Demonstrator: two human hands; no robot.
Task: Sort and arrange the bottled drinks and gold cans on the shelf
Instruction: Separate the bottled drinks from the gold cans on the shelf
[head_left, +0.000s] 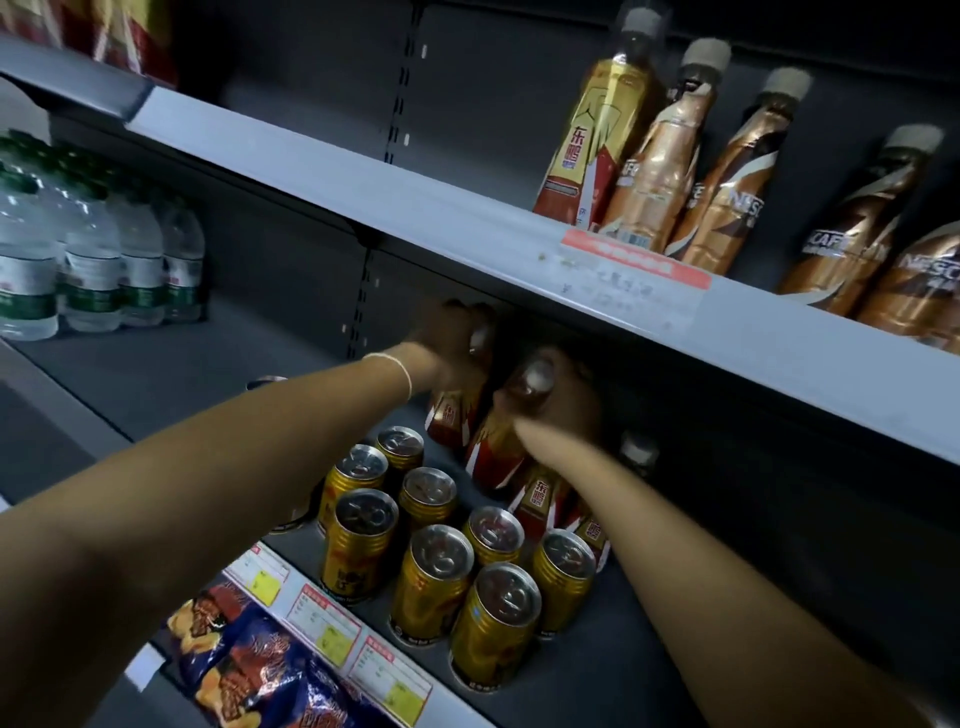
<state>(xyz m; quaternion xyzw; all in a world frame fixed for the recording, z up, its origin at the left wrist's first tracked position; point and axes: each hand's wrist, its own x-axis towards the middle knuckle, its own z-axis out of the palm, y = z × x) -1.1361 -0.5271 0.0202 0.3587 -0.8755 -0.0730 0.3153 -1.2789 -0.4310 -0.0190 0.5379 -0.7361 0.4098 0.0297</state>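
Left hand (451, 332) fingers curl round neck of rear bottle (452, 415); right hand (558, 405) grips nearer bottle (493, 457) beside it, both just under upper shelf edge (467, 234). Gold cans (436, 558) cluster in front; bare shelf floor (171, 374) lies left

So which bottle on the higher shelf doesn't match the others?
The leftmost bottle: it is yellow-gold with a red base and red lettering. The other bottles in that row are coppery brown coffee ones.
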